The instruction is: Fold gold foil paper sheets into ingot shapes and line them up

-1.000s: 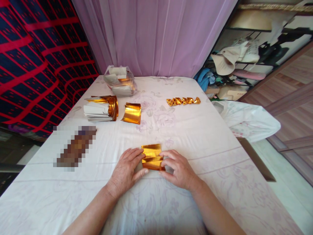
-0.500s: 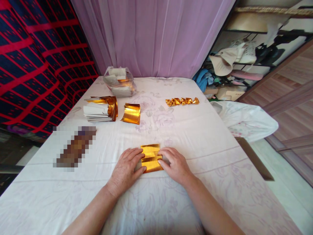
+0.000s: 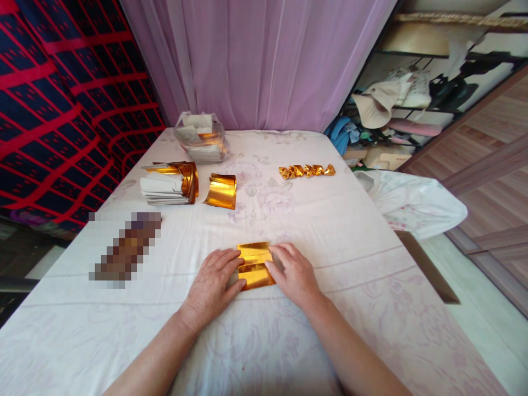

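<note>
A sheet of gold foil paper (image 3: 254, 276), creased across and partly folded, lies flat on the table before me. My left hand (image 3: 214, 278) rests at its left edge, fingers stretched over the paper and thumb spread lower down. At the right edge is my right hand (image 3: 295, 273), its thumb on the paper near the middle crease and its forefinger by the upper corner, the two apart. Farther off lie a loose gold foil sheet (image 3: 221, 191) and a stack of gold-and-white foil paper (image 3: 165, 188). Twisted gold foil pieces (image 3: 307, 171) form a row at the back right.
A clear plastic bag (image 3: 201, 137) of more paper stands at the back. On the left lies a blurred brown object (image 3: 128, 247). A floral cloth covers the table (image 3: 264, 352). Shelves (image 3: 412, 110) and a white plastic bag (image 3: 421, 201) are beyond its right edge.
My right hand's fingertips have shifted slightly up and apart along the paper's right edge. The left hand stays in place, and the paper has barely moved.
</note>
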A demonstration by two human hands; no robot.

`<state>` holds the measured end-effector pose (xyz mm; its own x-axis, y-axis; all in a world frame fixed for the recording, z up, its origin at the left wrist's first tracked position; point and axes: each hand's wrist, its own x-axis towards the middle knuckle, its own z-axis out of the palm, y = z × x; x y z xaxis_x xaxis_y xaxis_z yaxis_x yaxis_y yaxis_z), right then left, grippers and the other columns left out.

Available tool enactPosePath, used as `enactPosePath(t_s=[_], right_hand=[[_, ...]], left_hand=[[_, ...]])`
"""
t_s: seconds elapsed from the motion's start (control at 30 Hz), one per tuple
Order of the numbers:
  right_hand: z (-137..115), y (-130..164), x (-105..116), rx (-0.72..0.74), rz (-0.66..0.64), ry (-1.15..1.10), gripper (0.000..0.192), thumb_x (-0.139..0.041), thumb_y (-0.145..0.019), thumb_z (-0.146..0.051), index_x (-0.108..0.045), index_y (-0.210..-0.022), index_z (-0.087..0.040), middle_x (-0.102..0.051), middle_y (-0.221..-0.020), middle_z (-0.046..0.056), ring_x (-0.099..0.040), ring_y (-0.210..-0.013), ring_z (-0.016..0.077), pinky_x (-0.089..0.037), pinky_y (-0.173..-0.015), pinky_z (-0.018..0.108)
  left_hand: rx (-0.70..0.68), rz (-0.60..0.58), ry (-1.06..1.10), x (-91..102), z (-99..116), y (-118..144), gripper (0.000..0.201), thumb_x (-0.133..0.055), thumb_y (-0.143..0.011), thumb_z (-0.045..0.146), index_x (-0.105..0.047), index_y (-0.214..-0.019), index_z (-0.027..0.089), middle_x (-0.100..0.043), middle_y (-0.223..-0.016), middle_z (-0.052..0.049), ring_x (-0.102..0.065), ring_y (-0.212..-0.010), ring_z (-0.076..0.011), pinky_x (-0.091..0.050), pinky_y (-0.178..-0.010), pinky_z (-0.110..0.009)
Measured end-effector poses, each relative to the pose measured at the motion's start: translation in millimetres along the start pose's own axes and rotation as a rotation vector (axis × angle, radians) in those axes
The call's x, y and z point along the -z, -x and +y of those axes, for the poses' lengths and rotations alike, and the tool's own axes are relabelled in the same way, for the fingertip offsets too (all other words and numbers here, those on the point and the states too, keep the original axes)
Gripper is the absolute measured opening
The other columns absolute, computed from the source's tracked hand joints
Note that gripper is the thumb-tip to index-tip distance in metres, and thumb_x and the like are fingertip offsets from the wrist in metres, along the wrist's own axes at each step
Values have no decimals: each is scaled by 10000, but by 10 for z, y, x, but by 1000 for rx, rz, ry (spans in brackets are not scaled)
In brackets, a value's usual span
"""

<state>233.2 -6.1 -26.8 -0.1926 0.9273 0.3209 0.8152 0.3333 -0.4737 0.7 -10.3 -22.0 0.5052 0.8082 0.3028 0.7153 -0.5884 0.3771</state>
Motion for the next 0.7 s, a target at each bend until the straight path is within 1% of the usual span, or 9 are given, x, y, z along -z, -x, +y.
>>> enactPosePath(t_s=[0.07,0.17,0.27,0.43,0.6,0.7], right_hand=[[-27,2,-4,-43,25,42,258,-560,-886,-263,-629,-1129,-207,-645,-1085,97,-638,-970,232,-533,-840,354],[-72,-2,-3,-85,-4,91,246,-574,-867,-249,-640,-1095,-187,-625,-1112,114,-633,-972,244,-535,-827,365],[-93,-6,3,-90,-20,103,259,-591,-854,-243,-640,-1102,-186,-614,-1131,114,-629,-974,241,-532,-822,360],[-63,-8,2,-67,1,57,243,-575,-848,-227,-646,-1080,-228,-625,-1100,79,-630,-940,218,-525,-807,340],[-27,-19,0,-63,-8,-52,222,-556,-832,-183,-641,-1032,-230,-653,-1066,57,-635,-959,209,-512,-836,332],[-7,-27,-1,-48,-12,-97,221,-525,-847,-170,-633,-1029,-232,-678,-1022,50,-640,-916,202,-510,-821,324]], left_hand=[[4,-7,-3,-1,-1,-2,356,-659,-848,276,-620,-1192,189,-637,-1286,-118,-573,-1197,-292,-427,-1059,-544],[5,-16,-5,-3,-4,-3,353,-666,-846,283,-628,-1183,185,-636,-1286,-117,-571,-1199,-293,-427,-1058,-545],[0,-13,-3,-3,-5,-4,353,-670,-842,280,-631,-1179,183,-639,-1282,-117,-574,-1194,-291,-430,-1056,-543],[5,0,6,2,1,-8,338,-666,-840,273,-637,-1167,194,-645,-1275,-111,-578,-1187,-292,-432,-1054,-542],[7,-2,6,-4,5,-8,332,-653,-852,278,-634,-1174,201,-642,-1275,-111,-575,-1188,-289,-424,-1059,-545],[7,3,13,5,-2,-6,319,-620,-881,306,-636,-1185,212,-642,-1274,-109,-571,-1193,-287,-424,-1059,-536]])
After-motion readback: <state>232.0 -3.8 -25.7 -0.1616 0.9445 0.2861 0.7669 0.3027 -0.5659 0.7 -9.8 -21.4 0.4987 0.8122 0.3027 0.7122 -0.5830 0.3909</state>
